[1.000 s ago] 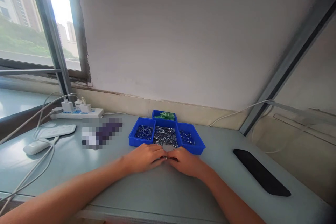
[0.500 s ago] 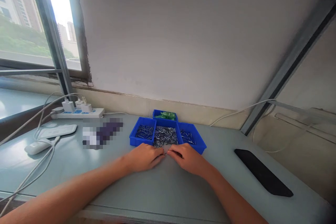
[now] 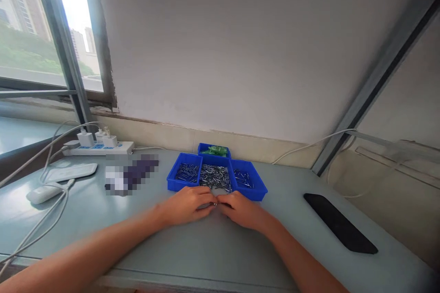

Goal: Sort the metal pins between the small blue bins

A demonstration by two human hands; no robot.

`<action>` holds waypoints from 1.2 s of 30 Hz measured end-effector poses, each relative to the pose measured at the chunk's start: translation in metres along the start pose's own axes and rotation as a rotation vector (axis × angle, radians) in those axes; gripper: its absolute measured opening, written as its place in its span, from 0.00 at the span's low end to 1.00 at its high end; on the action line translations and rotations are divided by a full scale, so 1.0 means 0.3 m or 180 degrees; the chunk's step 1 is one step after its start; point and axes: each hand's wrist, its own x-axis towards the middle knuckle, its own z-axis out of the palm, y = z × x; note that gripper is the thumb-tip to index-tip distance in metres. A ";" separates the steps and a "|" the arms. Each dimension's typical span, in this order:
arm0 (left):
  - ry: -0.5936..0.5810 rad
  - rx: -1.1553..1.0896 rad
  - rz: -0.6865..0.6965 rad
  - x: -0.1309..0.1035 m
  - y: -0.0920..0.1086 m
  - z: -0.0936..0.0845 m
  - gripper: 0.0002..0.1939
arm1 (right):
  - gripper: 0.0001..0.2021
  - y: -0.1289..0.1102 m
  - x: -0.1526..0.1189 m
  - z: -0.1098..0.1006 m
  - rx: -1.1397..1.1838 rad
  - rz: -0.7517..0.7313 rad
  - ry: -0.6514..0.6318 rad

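Hands, two, bare: left hand (image 3: 188, 205), grip pinched on a small metal piece (image 3: 215, 204); right hand (image 3: 242, 210), fingertips meeting it, own grip too small to tell, both just in front of blue bins (image 3: 174, 186) of slim metal parts (image 3: 216, 176) on the grey counter (image 3: 202, 249). Step in hand, as judged: close two-handed fingertip work on that piece; next move calls for a steady left pinch and fine right-finger control.

4 plastic trays (image 3: 181, 186), shiny metal pieces (image 3: 216, 176), glossy tabletop (image 3: 192, 252)
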 end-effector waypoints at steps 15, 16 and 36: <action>-0.0190 0.0454 -0.0305 0.003 -0.007 0.013 0.07 | 0.11 0.006 0.000 -0.007 -0.0040 0.0016 0.0144; -0.0220 0.0478 -0.0337 0.002 -0.008 0.014 0.08 | 0.11 0.011 0.000 -0.011 -0.0084 0.0075 0.0143; -0.0512 0.0977 -0.0530 0.005 0.008 0.004 0.12 | 0.13 -0.005 -0.013 -0.041 -0.0210 0.0015 0.0530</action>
